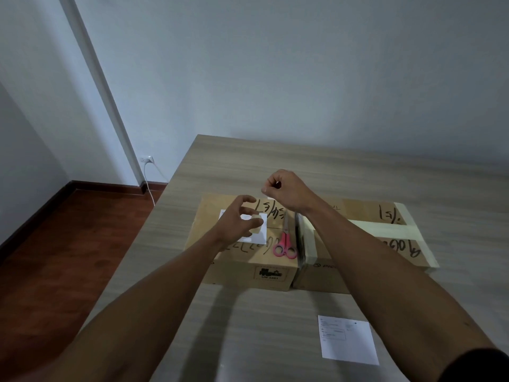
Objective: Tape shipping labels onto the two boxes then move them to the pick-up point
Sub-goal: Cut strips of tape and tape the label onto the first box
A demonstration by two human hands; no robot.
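My left hand (pixel 242 219) grips the tape roll (pixel 254 227) over the label (pixel 257 235) lying on the left box (pixel 248 244), w/ scissors (pixel 285 244) at that box's right edge. Right hand (pixel 283 188) pinches the tape end, prob. thin, sticky, curls easily, so keep it taut. 2nd label (pixel 348 340) lies on the bench (pixel 275 326) nearer me than the box: light, flimsy.

2 brown cardboard boxes side by side: left box (pixel 249 267) w/ white label (pixel 259 235) on top; right box (pixel 366 244) cream-taped; spare label (pixel 347 339) flat at 5 o'clock.
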